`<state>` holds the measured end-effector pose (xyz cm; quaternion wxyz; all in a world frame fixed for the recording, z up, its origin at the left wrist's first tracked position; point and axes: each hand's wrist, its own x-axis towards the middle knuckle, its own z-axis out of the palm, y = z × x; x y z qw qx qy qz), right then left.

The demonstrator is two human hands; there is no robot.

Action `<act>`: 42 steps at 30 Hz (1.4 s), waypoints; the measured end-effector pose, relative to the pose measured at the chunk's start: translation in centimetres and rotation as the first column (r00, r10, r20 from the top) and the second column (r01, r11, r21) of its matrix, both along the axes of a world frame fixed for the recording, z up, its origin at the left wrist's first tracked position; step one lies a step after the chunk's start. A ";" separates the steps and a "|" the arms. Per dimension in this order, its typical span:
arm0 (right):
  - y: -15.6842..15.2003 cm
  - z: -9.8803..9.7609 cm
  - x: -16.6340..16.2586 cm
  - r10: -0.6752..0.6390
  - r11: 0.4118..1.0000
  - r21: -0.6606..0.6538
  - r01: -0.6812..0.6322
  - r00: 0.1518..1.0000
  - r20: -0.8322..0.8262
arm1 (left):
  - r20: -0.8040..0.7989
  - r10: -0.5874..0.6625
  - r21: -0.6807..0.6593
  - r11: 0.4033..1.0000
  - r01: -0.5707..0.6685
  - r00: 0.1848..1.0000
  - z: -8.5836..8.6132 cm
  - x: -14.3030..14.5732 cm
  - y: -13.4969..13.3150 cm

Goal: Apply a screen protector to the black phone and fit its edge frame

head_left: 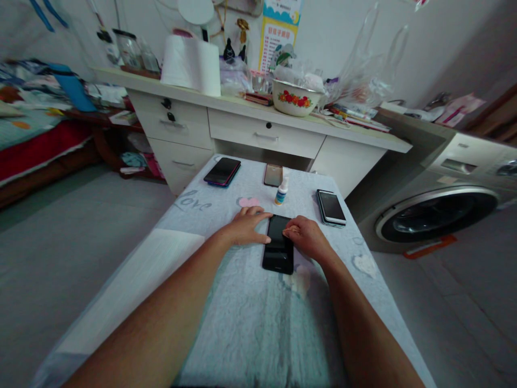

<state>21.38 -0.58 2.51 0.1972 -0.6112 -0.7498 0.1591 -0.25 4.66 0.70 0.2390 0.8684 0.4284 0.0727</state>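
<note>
A black smartphone (278, 253) lies face up on the cloth-covered table in front of me, its glossy screen catching reflections. My left hand (247, 225) rests along its left side, fingers spread, with the thumb and a fingertip touching the phone's edge. My right hand (305, 236) is closed over the right side of the screen, pinching a small peach-coloured cloth (291, 231) against the glass; most of that cloth is hidden by the fingers. Just beyond the phone stands a small white spray bottle (281, 193) with a blue and yellow label.
Stacked phones (223, 171) lie at the table's far left, and more phones (332, 208) at the right. Another phone (273, 175) sits behind the bottle. A white drawer desk (258, 132) bears a flowered bowl (297, 98) and paper rolls (189, 64). A washing machine (436, 183) stands right.
</note>
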 end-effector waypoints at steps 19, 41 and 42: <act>-0.5 0.4 -0.1 0.011 0.995 -0.100 -0.024 0.993 -0.121 | -0.011 -0.005 0.024 1.000 0.005 1.000 0.0 0.0 0.0; -0.4 0.0 -0.2 -0.029 1.000 -0.001 0.029 0.999 -0.045 | -0.012 -0.007 0.016 1.000 0.007 1.000 0.1 0.1 0.0; -0.3 0.0 -0.2 -0.026 1.000 0.004 0.026 0.999 -0.041 | -0.009 -0.007 0.015 1.000 0.007 1.000 0.1 0.0 0.0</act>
